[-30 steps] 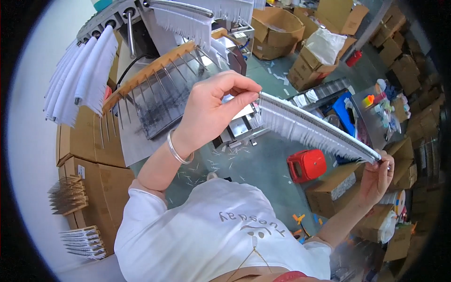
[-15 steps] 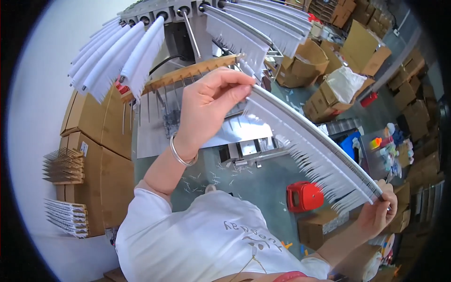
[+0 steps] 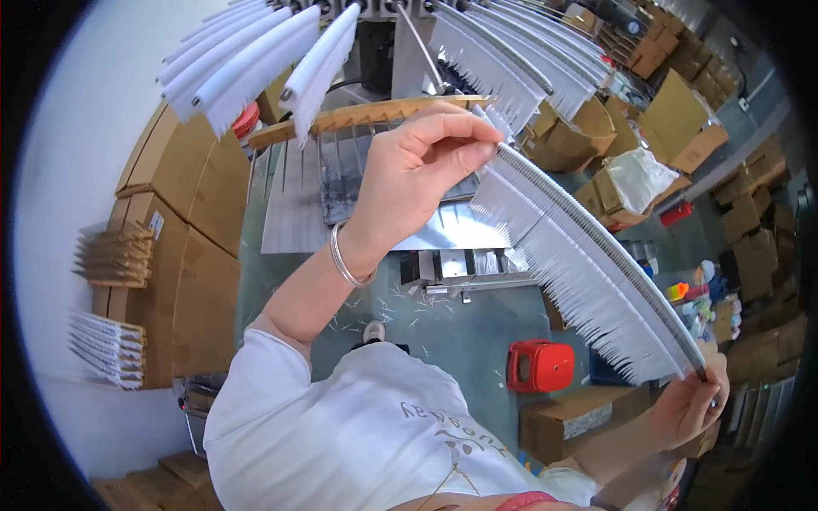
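Note:
I hold a long white bristle strip [image 3: 588,264] on a thin metal rod, stretched between both hands. My left hand [image 3: 422,166], with a silver bangle on the wrist, pinches its upper end near a wooden comb rack [image 3: 375,115]. My right hand [image 3: 686,404] grips the lower end at the right. The bristles hang down and to the left of the rod. Above, several more white bristle strips [image 3: 247,64] fan out from a machine [image 3: 383,43].
Cardboard boxes [image 3: 183,230] are stacked at the left, with bundles of wooden and white strips [image 3: 106,345] beside them. More boxes [image 3: 673,111] fill the upper right. A red case [image 3: 539,366] sits on the green floor by a metal table [image 3: 443,238].
Both hands have tilted the strip steeper, the left end rising toward the machine's fan of strips and the right end dropping lower. The view has tipped upward.

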### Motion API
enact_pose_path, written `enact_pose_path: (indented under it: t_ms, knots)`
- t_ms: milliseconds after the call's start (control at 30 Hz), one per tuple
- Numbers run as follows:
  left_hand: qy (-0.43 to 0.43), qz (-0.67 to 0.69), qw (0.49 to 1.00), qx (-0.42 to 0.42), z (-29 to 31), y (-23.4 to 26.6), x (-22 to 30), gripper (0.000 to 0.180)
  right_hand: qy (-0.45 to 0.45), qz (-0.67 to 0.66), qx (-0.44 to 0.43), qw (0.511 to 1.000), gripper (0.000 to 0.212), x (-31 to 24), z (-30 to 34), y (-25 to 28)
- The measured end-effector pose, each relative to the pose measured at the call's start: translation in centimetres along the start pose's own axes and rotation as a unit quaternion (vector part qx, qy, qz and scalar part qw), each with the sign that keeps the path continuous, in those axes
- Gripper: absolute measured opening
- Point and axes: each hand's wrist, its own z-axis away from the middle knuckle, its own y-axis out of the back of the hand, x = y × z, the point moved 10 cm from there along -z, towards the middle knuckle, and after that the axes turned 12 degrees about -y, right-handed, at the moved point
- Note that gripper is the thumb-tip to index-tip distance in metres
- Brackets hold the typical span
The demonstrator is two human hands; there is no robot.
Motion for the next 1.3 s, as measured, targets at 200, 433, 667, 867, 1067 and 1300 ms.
enact_pose_path:
  t_ms: [200, 433, 667, 867, 1067, 1300]
  knots:
    - [-0.120, -0.124, 0.985, 0.003, -1.0, 1.4, 3.3, 0.015, 0.070, 0.074, 0.025, 0.995, 0.021, -1.6, 2.6, -2.1]
    - [-0.113, -0.161, 0.980, 0.015, -1.6, 4.3, 2.9, 0.021, 0.145, 0.199, -0.081, 0.966, 0.021, -6.3, 2.8, -10.5]
    - [-0.150, -0.120, 0.981, -0.036, -2.6, 5.1, 1.1, 0.023, 0.208, 0.394, -0.122, 0.887, 0.030, -8.9, 4.3, -17.2]
    - [-0.079, -0.080, 0.993, -0.028, -0.5, 7.4, -1.1, 0.039, 0.208, 0.394, -0.111, 0.888, 0.025, -8.0, 2.9, -19.3]
    - [-0.008, -0.088, 0.995, -0.035, 3.4, 7.9, -2.7, 0.043, 0.196, 0.428, -0.112, 0.875, 0.017, -7.5, 0.4, -22.6]
    - [0.071, -0.072, 0.993, -0.058, 7.4, 8.8, -4.6, 0.049, 0.229, 0.422, -0.120, 0.869, 0.018, -4.6, -3.1, -27.3]
